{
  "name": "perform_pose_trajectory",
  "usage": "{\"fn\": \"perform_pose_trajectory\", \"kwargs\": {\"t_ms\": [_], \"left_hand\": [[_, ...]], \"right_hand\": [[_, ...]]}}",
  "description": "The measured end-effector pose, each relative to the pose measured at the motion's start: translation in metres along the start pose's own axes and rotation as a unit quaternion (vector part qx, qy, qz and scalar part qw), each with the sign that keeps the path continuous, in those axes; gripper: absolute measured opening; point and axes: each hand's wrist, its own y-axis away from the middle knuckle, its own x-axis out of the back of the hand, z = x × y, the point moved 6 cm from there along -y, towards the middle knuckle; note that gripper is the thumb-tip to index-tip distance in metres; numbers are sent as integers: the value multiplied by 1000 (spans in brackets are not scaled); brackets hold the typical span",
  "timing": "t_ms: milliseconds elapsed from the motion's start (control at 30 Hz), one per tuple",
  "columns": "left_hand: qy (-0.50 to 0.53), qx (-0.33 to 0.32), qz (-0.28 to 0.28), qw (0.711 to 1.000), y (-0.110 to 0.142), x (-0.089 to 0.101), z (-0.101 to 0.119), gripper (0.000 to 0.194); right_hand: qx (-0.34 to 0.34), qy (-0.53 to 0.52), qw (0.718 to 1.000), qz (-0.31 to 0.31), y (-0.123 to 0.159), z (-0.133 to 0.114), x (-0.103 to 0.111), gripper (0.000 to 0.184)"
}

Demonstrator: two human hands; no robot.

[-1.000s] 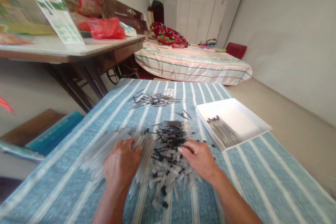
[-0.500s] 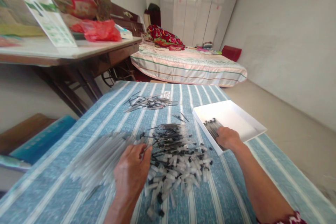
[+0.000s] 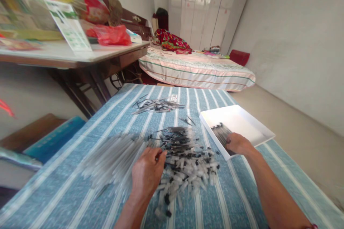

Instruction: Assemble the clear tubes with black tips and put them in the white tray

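My left hand lies on the blue striped cloth between a heap of clear pen barrels and a heap of small clear caps; its fingers are curled, pinching something thin I cannot make out. A pile of black-tipped refills lies just beyond. My right hand reaches into the near corner of a white tray, resting on the row of assembled pens there; its fingers are hidden.
A further small pile of thin refills lies at the far end of the cloth. A wooden table with bags stands at the left, a bed beyond. Bare floor runs along the right.
My right hand has gone from the heap of caps over to the white tray and stays at the pens there. My left hand has shifted right toward the refills.
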Motion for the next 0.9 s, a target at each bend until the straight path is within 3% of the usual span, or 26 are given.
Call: {"fn": "perform_pose_trajectory", "kwargs": {"t_ms": [100,267,333,433,500,533,600,667,733,767,833,900], "left_hand": [[7,-2,-6,1000,1,0,4,25],[16,4,-15,1000,1,-3,6,25],[28,8,-18,999,0,-4,5,24],[103,23,-23,994,0,-5,5,21],[201,56,-44,977,2,-7,9,18],[263,83,-62,959,4,-9,11,17],[408,151,-111,894,11,-16,19,21],[564,203,-148,787,17,-23,32,31],[678,238,-158,678,22,-28,41,32],[709,253,-148,641,22,-30,42,29],[736,280,-107,606,22,-32,37,20],[744,299,-74,593,20,-30,30,13]], "right_hand": [[11,-25,1000,-6,-1,5,-4,33],[9,-55,998,16,1,8,-2,9],[-6,-67,997,48,6,10,5,8],[-33,-90,990,106,24,7,18,16],[-10,-145,981,125,43,-10,20,21],[43,-248,959,128,55,-27,20,23],[152,-417,896,35,79,-70,10,20],[217,-502,835,-63,103,-115,-3,16],[225,-556,793,-110,120,-148,-12,14],[220,-579,775,-123,125,-160,-16,17],[199,-624,743,-135,131,-178,-22,26],[177,-667,710,-141,134,-191,-28,35]]}}
